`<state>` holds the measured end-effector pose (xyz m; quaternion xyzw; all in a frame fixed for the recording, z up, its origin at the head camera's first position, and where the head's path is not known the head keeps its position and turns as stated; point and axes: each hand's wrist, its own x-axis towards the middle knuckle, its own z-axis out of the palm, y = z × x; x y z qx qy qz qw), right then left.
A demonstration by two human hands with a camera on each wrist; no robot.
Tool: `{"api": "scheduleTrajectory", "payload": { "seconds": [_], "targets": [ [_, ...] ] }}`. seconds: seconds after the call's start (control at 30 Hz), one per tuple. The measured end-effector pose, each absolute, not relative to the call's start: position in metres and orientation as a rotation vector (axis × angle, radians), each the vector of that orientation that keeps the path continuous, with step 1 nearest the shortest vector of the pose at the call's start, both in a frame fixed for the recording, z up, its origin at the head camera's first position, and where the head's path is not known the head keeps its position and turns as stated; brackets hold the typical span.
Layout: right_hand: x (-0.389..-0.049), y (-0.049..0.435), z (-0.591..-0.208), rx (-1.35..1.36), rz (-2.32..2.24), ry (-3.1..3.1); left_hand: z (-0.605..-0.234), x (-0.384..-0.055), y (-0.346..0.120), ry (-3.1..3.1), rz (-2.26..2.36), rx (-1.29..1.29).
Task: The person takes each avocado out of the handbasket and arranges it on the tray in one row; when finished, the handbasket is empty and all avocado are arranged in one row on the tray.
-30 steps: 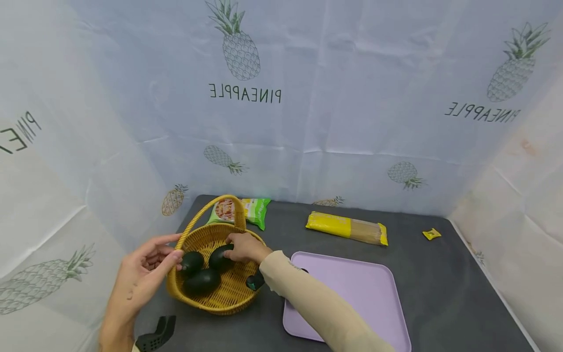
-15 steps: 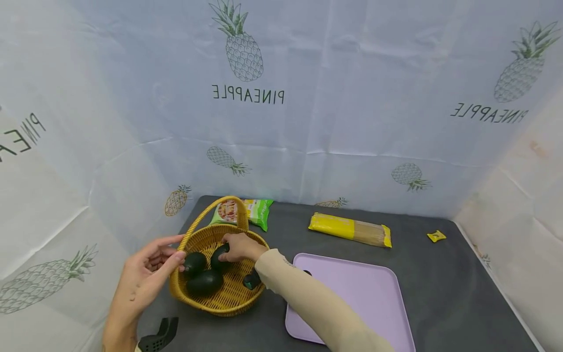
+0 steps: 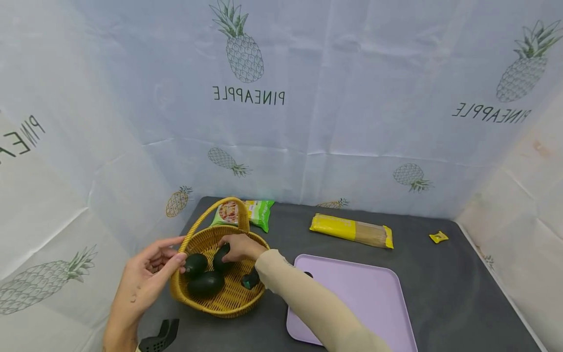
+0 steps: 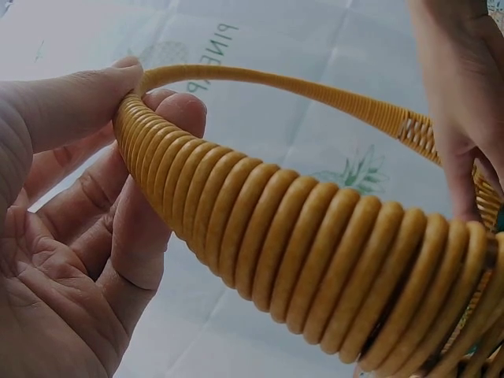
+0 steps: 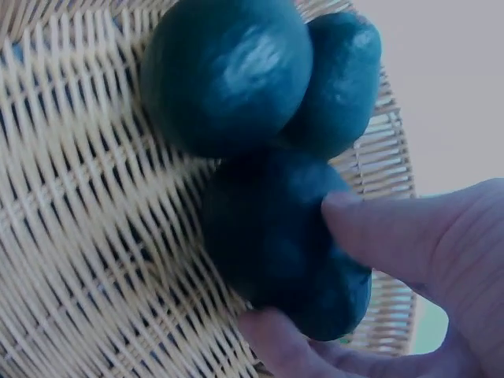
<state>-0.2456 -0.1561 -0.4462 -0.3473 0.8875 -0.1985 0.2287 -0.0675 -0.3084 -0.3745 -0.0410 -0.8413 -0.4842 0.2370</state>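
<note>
A yellow wicker basket stands at the left of the table, with three dark green avocados inside. My left hand pinches the side of its arched handle between thumb and fingertips. Inside the basket, my right hand grips the rear avocado, thumb on one side and fingers curled round the other. Another avocado lies nearest the front rim, and a third avocado sits by the left wall; all are bunched together. In the head view, the right hand partly covers the gripped avocado.
A lilac tray lies right of the basket, under the right forearm. Behind the basket is a green snack packet. A yellow noodle packet and a small yellow sachet lie further back. Printed curtains surround the dark table.
The right hand has shifted slightly within the basket, and the avocado in its grip has tilted more upright. The left hand stays on the handle. The whole view has shifted slightly.
</note>
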Motion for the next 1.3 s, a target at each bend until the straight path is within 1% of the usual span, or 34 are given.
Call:
{"api": "scheduleTrajectory", "payload": {
  "seconds": [0.2, 0.63, 1.0, 1.3],
  "targets": [
    [-0.242, -0.159, -0.446, -1.049, -0.581, 2.426, -0.375, -0.066, -0.309, -2.314, -1.334, -0.09],
    [-0.231, -0.159, -0.458, -1.087, -0.518, 2.409, -0.377, -0.065, -0.306, -2.33, -1.325, -0.071],
    [-0.229, -0.158, -0.456, -0.873, -0.629, 2.438, -0.375, -0.065, -0.307, -2.324, -1.322, -0.073],
    [-0.228, -0.155, -0.458, -0.824, -0.679, 2.437, -0.375, -0.064, -0.308, -2.32, -1.328, -0.084]
  ]
}}
